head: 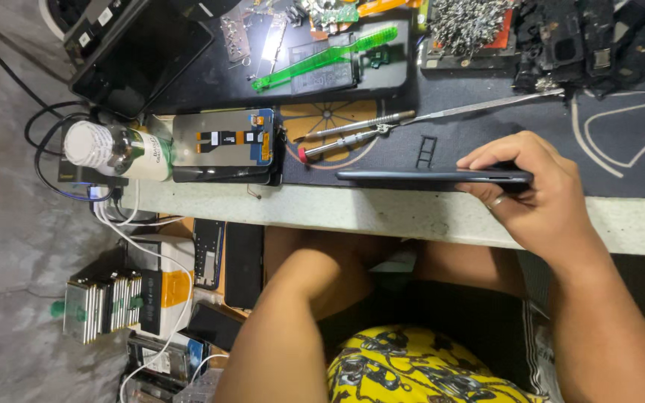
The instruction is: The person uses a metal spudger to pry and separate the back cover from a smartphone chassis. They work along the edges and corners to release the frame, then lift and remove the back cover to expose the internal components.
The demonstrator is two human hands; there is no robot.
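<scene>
Gripped edgewise by its right end in the right hand (539, 198), a dark smartphone (427, 176) is held on the workbench's near edge (382, 213); thin, stiff, likely slippery and fragile. Left hand is unseen.

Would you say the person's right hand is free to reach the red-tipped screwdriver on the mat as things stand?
Probably not right away: the right hand is gripping the dark phone on edge. The screwdriver lies uncovered just beyond it, so the path itself looks open.

left hand: hidden below the tabletop (412, 216) edge, only the forearm shows
phone (427, 176): right end covered by the right hand (539, 194)
black parts pile (599, 45): cut off by the picture's top edge, pieces too jumbled to tell
</scene>
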